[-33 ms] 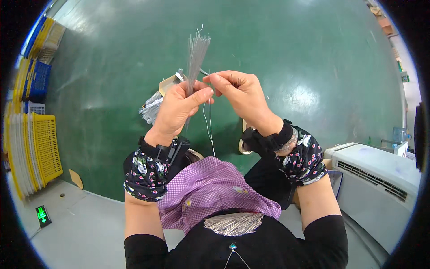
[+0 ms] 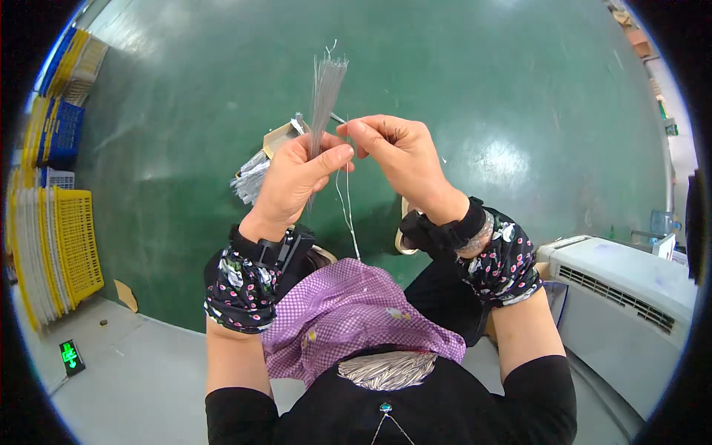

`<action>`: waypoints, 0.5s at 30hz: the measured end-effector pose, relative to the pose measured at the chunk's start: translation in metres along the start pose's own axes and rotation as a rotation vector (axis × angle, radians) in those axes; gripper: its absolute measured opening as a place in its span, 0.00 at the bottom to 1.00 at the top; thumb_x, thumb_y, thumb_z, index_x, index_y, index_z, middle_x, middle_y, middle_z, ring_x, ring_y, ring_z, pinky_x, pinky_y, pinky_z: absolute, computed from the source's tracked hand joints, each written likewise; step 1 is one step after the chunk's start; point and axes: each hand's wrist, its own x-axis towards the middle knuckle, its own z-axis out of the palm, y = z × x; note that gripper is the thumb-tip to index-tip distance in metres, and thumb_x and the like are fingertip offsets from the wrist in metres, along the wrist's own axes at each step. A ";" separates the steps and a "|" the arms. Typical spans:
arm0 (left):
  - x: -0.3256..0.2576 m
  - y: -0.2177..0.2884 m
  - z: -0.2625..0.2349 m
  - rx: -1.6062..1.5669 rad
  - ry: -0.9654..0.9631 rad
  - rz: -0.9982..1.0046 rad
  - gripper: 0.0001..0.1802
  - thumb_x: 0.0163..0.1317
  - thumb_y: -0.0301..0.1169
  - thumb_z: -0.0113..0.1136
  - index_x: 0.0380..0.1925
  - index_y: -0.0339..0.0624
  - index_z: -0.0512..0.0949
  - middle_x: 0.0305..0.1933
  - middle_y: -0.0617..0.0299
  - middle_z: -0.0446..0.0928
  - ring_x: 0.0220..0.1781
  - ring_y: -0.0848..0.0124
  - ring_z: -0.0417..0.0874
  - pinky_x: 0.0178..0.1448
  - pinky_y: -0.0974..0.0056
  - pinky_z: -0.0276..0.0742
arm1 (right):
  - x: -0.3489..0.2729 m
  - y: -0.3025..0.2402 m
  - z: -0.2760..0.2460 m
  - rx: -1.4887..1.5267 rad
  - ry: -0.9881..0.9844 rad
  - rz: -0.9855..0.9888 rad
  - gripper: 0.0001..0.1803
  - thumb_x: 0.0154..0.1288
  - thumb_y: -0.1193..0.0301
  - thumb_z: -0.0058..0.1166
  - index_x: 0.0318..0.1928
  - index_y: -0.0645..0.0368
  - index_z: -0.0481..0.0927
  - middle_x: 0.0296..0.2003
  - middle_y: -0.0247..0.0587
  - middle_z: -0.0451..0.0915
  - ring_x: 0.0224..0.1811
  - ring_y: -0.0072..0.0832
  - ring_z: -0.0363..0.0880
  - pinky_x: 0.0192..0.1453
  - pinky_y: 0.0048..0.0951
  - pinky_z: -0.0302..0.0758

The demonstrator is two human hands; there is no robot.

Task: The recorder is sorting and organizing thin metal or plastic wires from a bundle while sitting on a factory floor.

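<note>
My left hand (image 2: pixel 300 170) is closed round an upright bundle of thin grey wires (image 2: pixel 328 89), whose loose ends fan out above the thumb. One pale strand curls over the top. At the fingertips my right hand (image 2: pixel 400 152) pinches a slim grey pointed tool (image 2: pixel 337 118), perhaps tweezers; its kind is mostly hidden. The two hands almost meet beside the bundle. A fine white thread (image 2: pixel 347 208) hangs from between them down to the purple checked cloth (image 2: pixel 356 308) on my lap. Nearer my waist lies a bunch of silvery twisted strands (image 2: pixel 387 369).
Beyond my left hand, an open cardboard box (image 2: pixel 280 138) and more grey bundles (image 2: pixel 252 180) lie low. Yellow and blue plastic baskets (image 2: pixel 76 241) stack along the left. A white vented appliance (image 2: pixel 619 278) stands at the right. Green floor (image 2: pixel 482 67) spreads ahead.
</note>
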 end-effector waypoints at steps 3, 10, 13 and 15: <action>-0.001 -0.001 0.001 0.021 -0.001 -0.004 0.10 0.56 0.34 0.60 0.32 0.39 0.76 0.28 0.65 0.77 0.18 0.88 0.62 0.19 0.81 0.53 | 0.000 0.001 0.000 -0.009 0.018 -0.013 0.13 0.63 0.67 0.50 0.38 0.64 0.80 0.26 0.30 0.78 0.28 0.14 0.71 0.33 0.18 0.70; -0.003 -0.003 0.001 -0.010 -0.018 -0.022 0.10 0.56 0.34 0.61 0.33 0.39 0.76 0.27 0.67 0.76 0.18 0.88 0.62 0.20 0.81 0.54 | 0.000 0.003 0.001 0.067 -0.042 -0.015 0.12 0.63 0.67 0.50 0.38 0.64 0.80 0.27 0.30 0.78 0.28 0.15 0.71 0.34 0.18 0.71; -0.004 -0.004 0.002 -0.014 -0.007 -0.040 0.10 0.56 0.33 0.61 0.33 0.39 0.75 0.26 0.67 0.75 0.18 0.88 0.62 0.21 0.82 0.54 | 0.002 0.004 0.000 0.012 -0.007 -0.045 0.12 0.62 0.67 0.51 0.37 0.64 0.80 0.25 0.28 0.76 0.26 0.12 0.68 0.30 0.16 0.67; -0.005 -0.005 0.001 -0.011 0.006 -0.058 0.10 0.56 0.33 0.61 0.33 0.39 0.75 0.25 0.68 0.74 0.18 0.88 0.62 0.21 0.82 0.54 | 0.002 -0.005 -0.002 0.066 0.111 -0.005 0.12 0.62 0.66 0.52 0.35 0.63 0.79 0.22 0.27 0.73 0.21 0.10 0.62 0.24 0.14 0.60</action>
